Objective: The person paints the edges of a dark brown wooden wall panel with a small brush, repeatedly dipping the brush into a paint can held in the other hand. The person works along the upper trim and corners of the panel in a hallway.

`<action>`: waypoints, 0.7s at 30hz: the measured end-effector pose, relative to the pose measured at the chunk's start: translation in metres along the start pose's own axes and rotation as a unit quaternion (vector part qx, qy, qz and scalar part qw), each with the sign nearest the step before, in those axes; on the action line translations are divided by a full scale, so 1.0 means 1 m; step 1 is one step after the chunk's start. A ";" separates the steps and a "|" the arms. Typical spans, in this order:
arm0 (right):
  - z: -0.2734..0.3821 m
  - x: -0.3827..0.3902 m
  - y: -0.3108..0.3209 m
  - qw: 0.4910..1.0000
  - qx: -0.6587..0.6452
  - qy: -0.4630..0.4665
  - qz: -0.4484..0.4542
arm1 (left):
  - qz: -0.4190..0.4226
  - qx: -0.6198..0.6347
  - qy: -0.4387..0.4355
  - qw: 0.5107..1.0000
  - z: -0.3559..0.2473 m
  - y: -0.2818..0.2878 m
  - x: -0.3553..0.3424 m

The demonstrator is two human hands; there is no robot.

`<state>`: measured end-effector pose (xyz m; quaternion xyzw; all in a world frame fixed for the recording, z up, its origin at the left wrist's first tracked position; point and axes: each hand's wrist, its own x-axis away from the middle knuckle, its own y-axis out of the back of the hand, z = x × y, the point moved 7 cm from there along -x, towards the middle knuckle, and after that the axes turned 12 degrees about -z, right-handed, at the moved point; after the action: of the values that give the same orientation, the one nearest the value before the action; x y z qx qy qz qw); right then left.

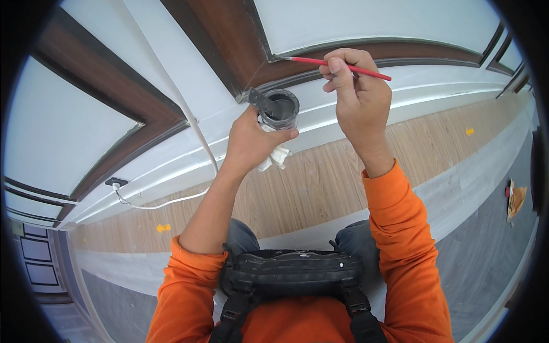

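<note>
My left hand (249,143) is closed around a small jar (290,122) with dark grey paint inside and smears on its rim. A crumpled white cloth or tissue (278,158) is tucked under the jar in the same hand. Against the jar's left side is a dark, paint-caked flat piece (261,102) whose kind I cannot make out. Between thumb and fingers, my right hand (363,94) pinches a thin red paintbrush (311,60). Its tip meets the dark inner edge of the brown wall moulding (269,73), close to the corner.
More brown moulding (108,74) frames white panels on the left. A white cord (189,114) runs down the wall; another plugs into a black socket (116,182). Yellow arrows (163,227) mark the wood-look floor (309,188). A brown paper-like item (516,201) lies far right.
</note>
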<state>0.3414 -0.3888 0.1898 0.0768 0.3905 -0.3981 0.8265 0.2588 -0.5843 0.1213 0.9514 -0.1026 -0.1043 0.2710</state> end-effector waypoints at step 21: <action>-0.002 -0.007 0.003 0.999 -0.037 -0.025 -0.018 | 0.015 -0.027 -0.011 0.999 0.003 -0.004 -0.003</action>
<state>0.3395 -0.3821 0.1924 0.0290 0.3858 -0.3994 0.8312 0.2560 -0.5818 0.1172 0.9410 -0.1165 -0.1133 0.2969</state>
